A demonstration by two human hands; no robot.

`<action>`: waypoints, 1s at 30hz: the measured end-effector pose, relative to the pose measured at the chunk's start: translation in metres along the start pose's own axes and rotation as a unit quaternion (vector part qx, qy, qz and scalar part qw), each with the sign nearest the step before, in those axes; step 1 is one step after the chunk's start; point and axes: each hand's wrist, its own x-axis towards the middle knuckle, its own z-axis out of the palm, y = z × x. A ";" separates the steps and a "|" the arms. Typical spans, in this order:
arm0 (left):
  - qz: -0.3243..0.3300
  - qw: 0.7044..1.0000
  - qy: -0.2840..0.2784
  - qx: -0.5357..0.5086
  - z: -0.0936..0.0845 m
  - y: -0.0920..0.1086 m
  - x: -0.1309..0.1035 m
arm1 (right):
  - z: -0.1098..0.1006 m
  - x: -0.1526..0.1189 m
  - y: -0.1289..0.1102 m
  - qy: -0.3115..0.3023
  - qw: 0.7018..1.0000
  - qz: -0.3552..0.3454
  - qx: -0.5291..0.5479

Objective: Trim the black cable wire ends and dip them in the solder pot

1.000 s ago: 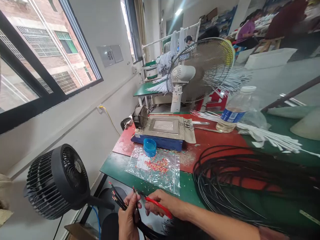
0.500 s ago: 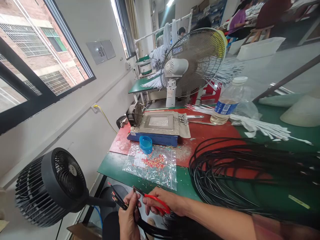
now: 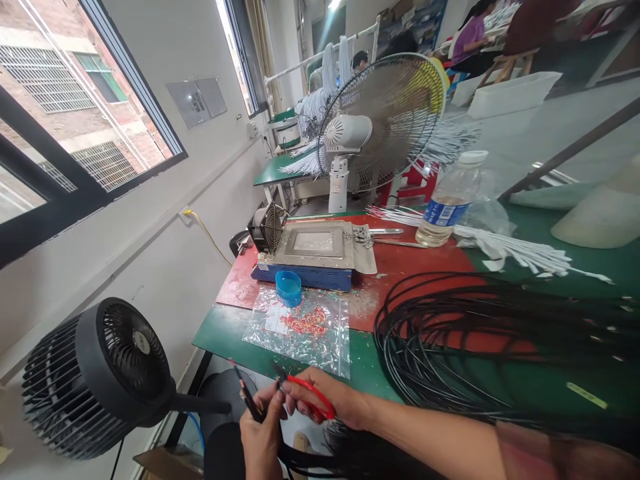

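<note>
My left hand [image 3: 263,427] is closed around a bunch of black cables [image 3: 253,403], whose ends with red tips stick up past the fingers. In my right hand [image 3: 320,395] is a pair of scissors with red handles [image 3: 311,398]; its dark blades point up and left, close to my left thumb. Fingertips of both hands nearly meet there, and the exact cable end between them is too small to make out. The rest of the held cables [image 3: 313,460] runs down and right below my right forearm.
A clear plastic bag [image 3: 300,347] with red and yellow scraps and a blue cap [image 3: 289,288] lie ahead. Behind stands a blue-based heating unit [image 3: 310,275]. Coiled black cables [image 3: 425,360] and a bottle [image 3: 443,213] are on the right, a black fan [image 3: 100,373] on the left.
The scissors' blades have turned a little and shifted right, and my hands have drawn closer together. The held cable ends now stand closer together. The whole view has shifted slightly.
</note>
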 end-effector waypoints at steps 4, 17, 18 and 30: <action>-0.029 0.999 -0.033 0.005 0.008 -0.008 -0.007 | -0.011 0.003 -0.013 0.072 0.995 -0.070 0.009; -0.061 0.987 -0.065 -0.133 0.005 0.006 -0.008 | -0.007 -0.003 -0.011 -0.030 0.998 -0.012 -0.057; -0.059 0.987 -0.067 -0.135 0.005 0.005 -0.007 | -0.006 -0.005 -0.013 -0.045 0.997 0.004 -0.056; -0.054 0.987 -0.027 -0.152 0.003 0.005 -0.005 | -0.010 -0.002 0.002 -0.123 0.990 0.039 -0.063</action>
